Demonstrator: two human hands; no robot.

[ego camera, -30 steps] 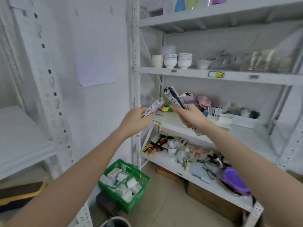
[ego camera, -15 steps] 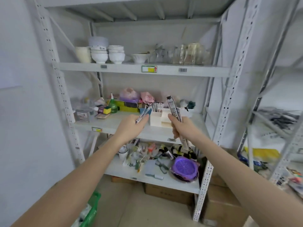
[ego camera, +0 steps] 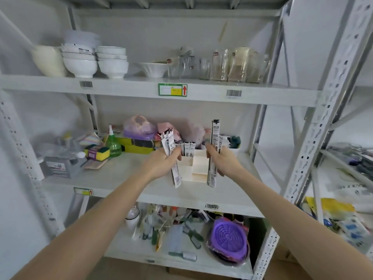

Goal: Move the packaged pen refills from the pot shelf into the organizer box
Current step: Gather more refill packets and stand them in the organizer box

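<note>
At frame centre my left hand (ego camera: 161,164) and right hand (ego camera: 223,161) each grasped refills (ego camera: 214,152); light, floppy packs, best gripped mid-length, above the box (ego camera: 198,168)

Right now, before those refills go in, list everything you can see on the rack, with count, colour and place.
Organizer box: one, cream, middle shelf, between the hands.
Refill packs in box: about three, white-black, standing in its back compartment.
Refill packs in left hand: a few, white-black.
Refill packs in right hand: a few, white-black, upright.
Bowls: two white stacks plus singles, upper shelf left.
Glass jars: several, clear, upper shelf right.
Spray bottle: one, green, middle shelf.
Sponges: yellow-green, middle shelf left.
Strainer: one, purple, lower shelf.
Left hand: grips packs.
Right hand: grips packs.
</note>
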